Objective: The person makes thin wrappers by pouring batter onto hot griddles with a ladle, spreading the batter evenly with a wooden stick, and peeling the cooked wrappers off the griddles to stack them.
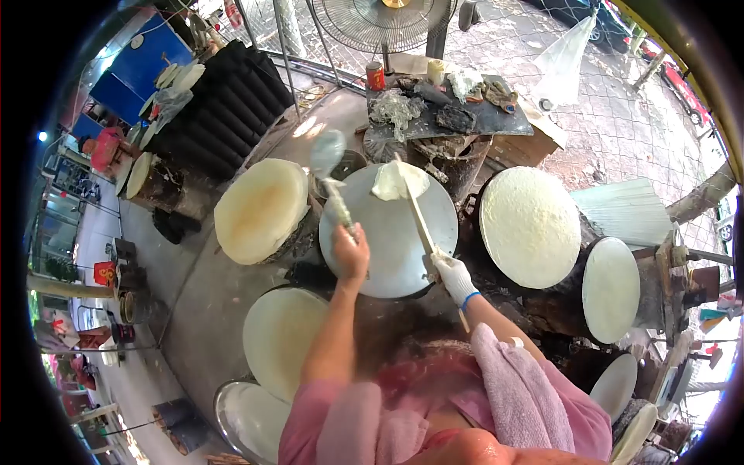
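Observation:
My left hand (351, 252) is closed around the wrapped handle of a ladle (328, 155), whose bowl is over the upper left edge of a round metal griddle (380, 256). My right hand (452, 273), in a white glove with a blue band at the wrist, grips a long wooden stick (419, 219). The stick's far end lies over a patch of pale batter (399, 181) near the griddle's far edge. Behind the ladle, a dark pot (350, 163) is partly hidden.
Batter-covered griddles stand at left (262, 211), lower left (285, 341) and right (530, 227), with a pale disc (611, 291) farther right. A cluttered board (496, 120) and a fan (385, 27) stand beyond. Someone in red (108, 151) is far left.

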A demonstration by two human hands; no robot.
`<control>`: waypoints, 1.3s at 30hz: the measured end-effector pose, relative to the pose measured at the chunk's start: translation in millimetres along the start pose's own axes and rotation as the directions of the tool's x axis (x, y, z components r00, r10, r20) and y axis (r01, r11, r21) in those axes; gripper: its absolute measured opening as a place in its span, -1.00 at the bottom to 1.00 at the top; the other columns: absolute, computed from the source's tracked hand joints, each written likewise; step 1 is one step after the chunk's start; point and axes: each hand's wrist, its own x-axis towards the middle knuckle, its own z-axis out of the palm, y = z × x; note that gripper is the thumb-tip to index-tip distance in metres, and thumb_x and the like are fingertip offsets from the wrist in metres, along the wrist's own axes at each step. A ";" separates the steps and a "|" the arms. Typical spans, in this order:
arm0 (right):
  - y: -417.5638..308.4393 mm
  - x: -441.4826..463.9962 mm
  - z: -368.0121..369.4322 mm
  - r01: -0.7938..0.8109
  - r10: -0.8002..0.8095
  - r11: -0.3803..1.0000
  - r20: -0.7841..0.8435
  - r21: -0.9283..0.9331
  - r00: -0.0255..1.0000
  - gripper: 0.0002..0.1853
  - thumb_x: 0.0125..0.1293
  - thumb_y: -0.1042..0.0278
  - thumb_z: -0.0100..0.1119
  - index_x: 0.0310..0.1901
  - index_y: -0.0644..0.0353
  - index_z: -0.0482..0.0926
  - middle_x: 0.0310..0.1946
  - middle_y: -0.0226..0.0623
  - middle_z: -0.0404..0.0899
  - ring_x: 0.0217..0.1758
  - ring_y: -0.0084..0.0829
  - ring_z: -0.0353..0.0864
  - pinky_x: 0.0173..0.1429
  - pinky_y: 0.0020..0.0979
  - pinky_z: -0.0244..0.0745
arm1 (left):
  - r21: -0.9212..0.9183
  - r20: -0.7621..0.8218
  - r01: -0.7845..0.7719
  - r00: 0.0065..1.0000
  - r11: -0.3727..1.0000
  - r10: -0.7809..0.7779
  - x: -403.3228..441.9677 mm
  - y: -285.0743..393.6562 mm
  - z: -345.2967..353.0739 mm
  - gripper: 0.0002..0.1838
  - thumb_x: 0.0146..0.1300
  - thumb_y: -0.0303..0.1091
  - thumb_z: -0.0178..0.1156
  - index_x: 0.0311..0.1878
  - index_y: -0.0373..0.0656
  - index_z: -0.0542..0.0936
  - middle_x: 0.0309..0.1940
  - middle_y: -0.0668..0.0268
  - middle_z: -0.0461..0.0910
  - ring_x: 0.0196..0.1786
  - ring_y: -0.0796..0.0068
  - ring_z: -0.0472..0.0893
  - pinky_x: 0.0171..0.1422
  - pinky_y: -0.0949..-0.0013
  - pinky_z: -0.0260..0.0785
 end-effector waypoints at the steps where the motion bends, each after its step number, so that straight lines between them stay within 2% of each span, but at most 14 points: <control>1: -11.9 -4.6 -4.2 0.012 -0.022 0.981 -0.049 -0.193 0.999 -0.40 0.30 -0.17 0.24 0.25 0.03 0.58 -0.45 -0.31 0.64 -0.42 -0.51 0.60 -0.25 -0.40 0.47 | -0.060 -0.064 -0.052 0.997 0.997 0.049 7.9 3.1 -16.7 -0.71 0.44 -0.28 0.13 0.00 -0.34 0.47 -0.42 0.14 0.57 -0.46 0.26 0.56 -0.34 0.20 0.44; 3: -40.4 -29.2 -20.0 0.117 -0.198 0.873 -0.124 -0.473 0.972 -0.46 0.35 -0.04 0.23 0.29 0.02 0.54 -0.42 -0.34 0.67 -0.39 -0.53 0.61 -0.24 -0.45 0.47 | -0.149 -0.078 -0.016 0.997 0.989 0.005 9.4 -10.0 -33.2 -0.74 0.45 -0.26 0.12 -0.07 -0.32 0.47 -0.46 0.17 0.55 -0.47 0.32 0.55 -0.36 0.23 0.43; 6: 9.3 10.2 -48.2 0.246 -0.317 0.922 -0.220 -0.299 0.922 -0.46 0.39 0.04 0.22 0.34 0.04 0.50 -0.50 -0.53 0.56 -0.55 -0.71 0.43 -0.45 -0.53 0.37 | -0.179 0.124 0.246 0.966 0.953 -0.226 -12.0 -33.2 -47.3 -0.73 0.46 -0.26 0.12 -0.09 -0.34 0.48 -0.44 0.10 0.56 -0.41 0.23 0.56 -0.30 0.22 0.43; 8: -15.5 -5.1 -30.9 0.011 -0.013 0.988 -0.012 -0.154 1.000 -0.52 0.39 0.03 0.24 0.19 0.19 0.61 -0.50 -0.56 0.56 -0.54 -0.71 0.43 -0.44 -0.58 0.30 | -0.107 0.321 0.384 0.886 0.917 -0.334 -21.5 -13.7 -69.6 -0.68 0.44 -0.29 0.13 0.04 -0.39 0.51 -0.30 -0.10 0.64 -0.26 -0.08 0.63 -0.14 0.12 0.45; 10: -17.0 1.6 -6.9 0.049 -0.050 0.999 0.136 0.016 0.989 -0.53 0.36 -0.01 0.28 0.12 0.17 0.66 -0.50 -0.57 0.56 -0.53 -0.71 0.44 -0.45 -0.59 0.27 | -0.157 0.347 0.450 0.858 0.879 -0.378 -36.2 3.7 -79.8 -0.71 0.43 -0.28 0.14 -0.06 -0.40 0.52 -0.38 -0.05 0.63 -0.33 0.04 0.63 -0.19 0.15 0.44; 11: -29.8 -0.5 -9.5 -0.032 0.055 0.989 0.159 -0.146 0.986 -0.54 0.34 -0.03 0.29 0.13 0.09 0.67 -0.41 -0.48 0.64 -0.45 -0.66 0.54 -0.35 -0.54 0.40 | -0.175 0.350 0.464 0.854 0.869 -0.385 -51.4 -4.7 -78.2 -0.73 0.43 -0.28 0.15 -0.10 -0.38 0.51 -0.42 -0.01 0.62 -0.36 0.09 0.63 -0.23 0.16 0.44; 14: -50.8 -8.3 -42.8 0.206 -0.205 0.841 0.058 -0.501 0.977 -0.53 0.36 -0.01 0.27 0.22 -0.01 0.61 -0.30 -0.37 0.71 -0.31 -0.56 0.63 -0.16 -0.47 0.51 | -0.211 0.330 0.511 0.840 0.834 -0.431 -81.3 -8.6 -100.5 -0.75 0.44 -0.28 0.15 -0.20 -0.32 0.49 -0.51 0.13 0.56 -0.45 0.31 0.58 -0.34 0.24 0.40; 16: -11.6 40.4 -85.6 0.285 -0.340 0.852 -0.048 -0.439 0.939 -0.47 0.35 0.01 0.27 0.31 -0.03 0.52 -0.20 -0.24 0.73 -0.17 -0.47 0.67 0.00 -0.41 0.52 | -0.203 0.233 0.539 0.838 0.818 -0.494 -85.1 19.1 -117.0 -0.77 0.45 -0.27 0.13 -0.24 -0.26 0.49 -0.58 0.28 0.49 -0.52 0.50 0.50 -0.42 0.35 0.35; 21: -62.1 37.9 -52.2 0.016 0.041 0.983 0.308 -0.180 0.951 -0.62 0.38 0.07 0.27 0.05 0.20 0.68 -0.55 -0.56 0.45 -0.53 -0.72 0.33 -0.45 -0.56 0.24 | -0.320 0.349 0.769 0.638 0.553 -0.686 -104.6 40.6 -141.1 -0.76 0.46 -0.26 0.12 -0.26 -0.24 0.47 -0.61 0.33 0.45 -0.55 0.58 0.48 -0.50 0.40 0.32; 23: -35.3 65.6 -54.7 0.134 -0.038 0.965 0.384 -0.227 0.922 -0.61 0.38 0.08 0.27 0.04 0.23 0.69 -0.48 -0.49 0.55 -0.45 -0.66 0.44 -0.33 -0.53 0.36 | -0.231 0.194 0.641 0.767 0.732 -0.611 -128.9 30.2 -141.4 -0.82 0.50 -0.29 0.08 -0.18 -0.21 0.45 -0.63 0.42 0.36 -0.68 0.65 0.34 -0.63 0.49 0.20; 26: -52.4 80.3 -95.4 0.364 -0.262 0.897 0.362 -0.252 0.895 -0.58 0.39 0.11 0.26 0.08 0.29 0.67 -0.20 -0.38 0.71 -0.16 -0.54 0.61 0.02 -0.48 0.51 | -0.378 0.167 0.677 0.720 0.631 -0.673 -108.0 90.3 -153.3 -0.82 0.53 -0.28 0.03 -0.09 -0.21 0.44 -0.64 0.44 0.32 -0.74 0.67 0.26 -0.70 0.53 0.14; 29: -87.6 99.8 -107.8 0.185 -0.081 0.930 0.312 -0.317 0.946 -0.62 0.37 0.18 0.29 0.09 0.26 0.67 -0.22 -0.49 0.67 -0.28 -0.60 0.55 -0.13 -0.52 0.49 | -0.425 0.142 0.725 0.645 0.542 -0.751 -99.9 109.7 -149.4 -0.81 0.54 -0.27 0.00 -0.12 -0.21 0.43 -0.64 0.42 0.32 -0.74 0.66 0.23 -0.69 0.52 0.12; 34: -73.6 108.3 -79.2 0.133 0.090 0.923 0.539 -0.360 0.837 -0.66 0.38 0.15 0.28 0.06 0.16 0.69 -0.42 -0.54 0.56 -0.50 -0.73 0.38 -0.44 -0.56 0.32 | -0.049 0.057 0.525 0.851 0.850 -0.522 -134.7 73.8 -136.1 -0.81 0.53 -0.30 0.02 -0.25 -0.16 0.41 -0.64 0.46 0.29 -0.71 0.70 0.23 -0.67 0.53 0.08; 39: -102.3 155.5 -120.0 0.379 -0.140 0.833 0.509 -0.403 0.849 -0.61 0.37 0.17 0.27 0.16 0.14 0.65 -0.20 -0.42 0.70 -0.28 -0.62 0.55 -0.06 -0.48 0.53 | -0.199 -0.049 0.732 0.657 0.652 -0.752 -138.6 93.5 -132.4 -0.82 0.51 -0.29 0.05 -0.25 -0.14 0.42 -0.64 0.47 0.30 -0.73 0.71 0.22 -0.68 0.53 0.07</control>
